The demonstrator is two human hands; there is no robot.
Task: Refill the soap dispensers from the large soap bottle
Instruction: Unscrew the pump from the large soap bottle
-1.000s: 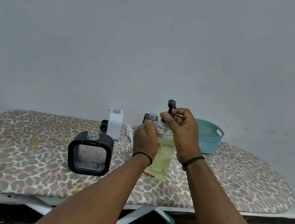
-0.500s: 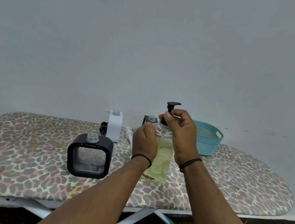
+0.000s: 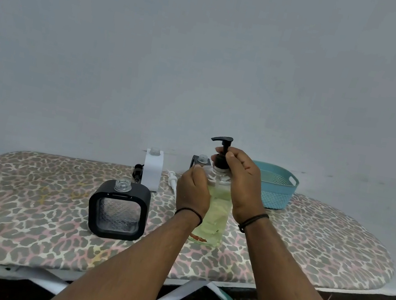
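While the large soap bottle [image 3: 214, 213] stands upright near the middle of the leopard-print ironing board [image 3: 20, 219], the left hand [image 3: 193, 191] is wrapped around its upper body, probably to stop it from turning. The right hand [image 3: 239, 181] pinches the black collar of the pump [image 3: 221, 154] with curled fingers, so I judge that the pump is being unscrewed or screwed on; which one, I cannot tell.

Left of the bottle and a little nearer, the black square dispenser [image 3: 118, 211] waits with its neck open, ready for filling. Farther back, the white dispenser [image 3: 152, 172] is also without a pump; a black pump [image 3: 137, 172] and a white pump [image 3: 172, 179] lie just beside it. A third dispenser [image 3: 200, 162] is mostly hidden behind the hands, so its shape is not clear. The teal basket [image 3: 277, 190] stands far right; its inside cannot be seen. The bottle's label is covered by the left wrist.
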